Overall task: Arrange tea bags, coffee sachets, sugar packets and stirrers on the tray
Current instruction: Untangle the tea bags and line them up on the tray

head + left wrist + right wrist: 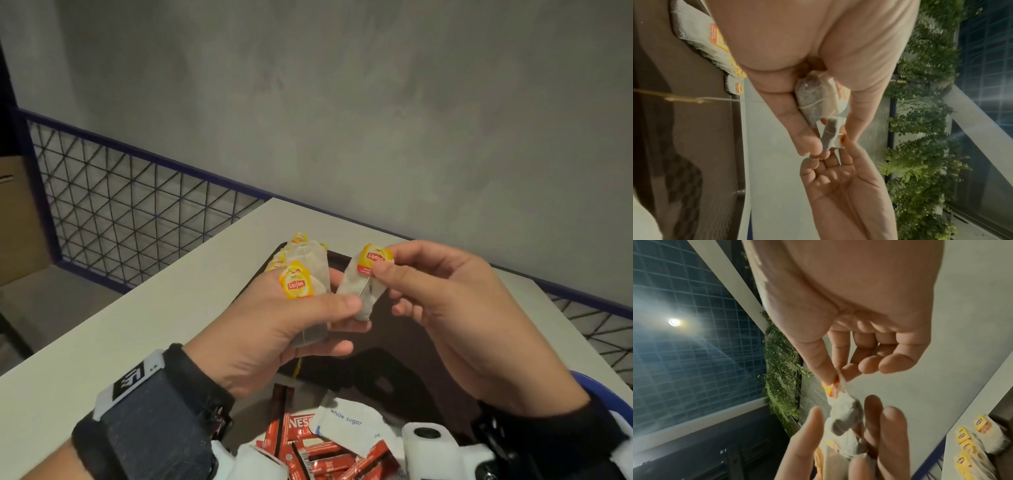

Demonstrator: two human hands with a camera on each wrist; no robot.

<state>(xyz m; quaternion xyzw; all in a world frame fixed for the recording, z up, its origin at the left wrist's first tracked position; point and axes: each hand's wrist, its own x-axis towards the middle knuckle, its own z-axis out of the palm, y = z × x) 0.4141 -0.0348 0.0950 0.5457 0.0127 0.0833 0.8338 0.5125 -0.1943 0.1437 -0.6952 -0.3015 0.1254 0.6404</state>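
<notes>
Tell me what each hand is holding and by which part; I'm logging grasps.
The right hand pinches one tea bag at its top, by the yellow tag. The left hand holds another tea bag around its body, thumb on top.

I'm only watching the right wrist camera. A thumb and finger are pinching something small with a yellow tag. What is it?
Observer: The head camera shows the right hand pinching a tea bag at its tag, which reads Lipton.
Visitor: And whose fingers are those below it?
Observer: They belong to the left hand. Its thumb presses a second tea bag against the fingers, above a dark tray.
Visitor: Is anything else waiting to be sorted?
Observer: Yes. Nearest the person lie red coffee sachets and a white sugar packet, outside your view.
</notes>
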